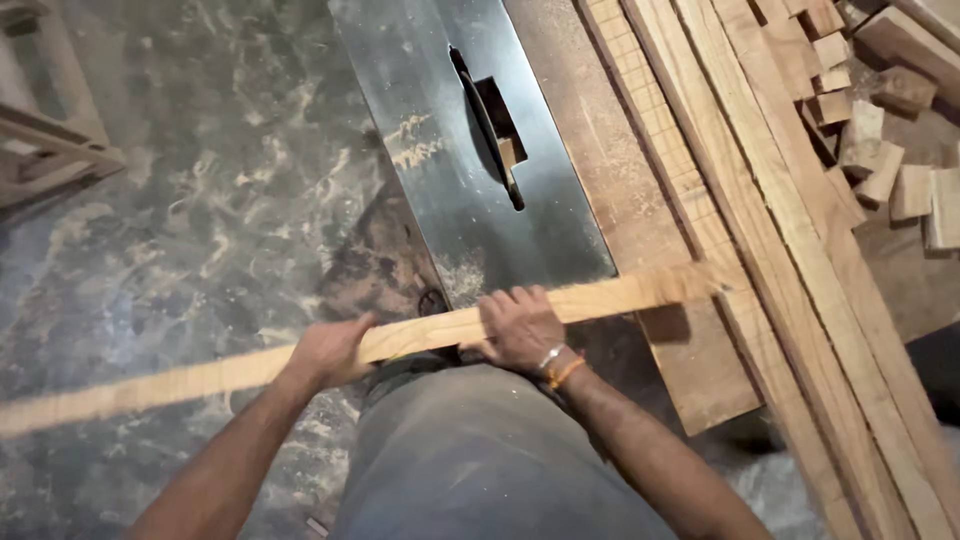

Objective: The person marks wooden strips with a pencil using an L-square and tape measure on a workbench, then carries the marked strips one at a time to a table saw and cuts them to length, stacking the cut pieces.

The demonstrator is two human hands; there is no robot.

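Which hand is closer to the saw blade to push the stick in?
Probably the right hand. It grips the stick just below the metal saw table, roughly in line with the blade. The left hand holds the stick further out, over the floor.

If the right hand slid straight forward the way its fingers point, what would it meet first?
Probably the steel saw table, then the saw blade in its slot. The right hand grips the long wooden strip; depth is unclear.
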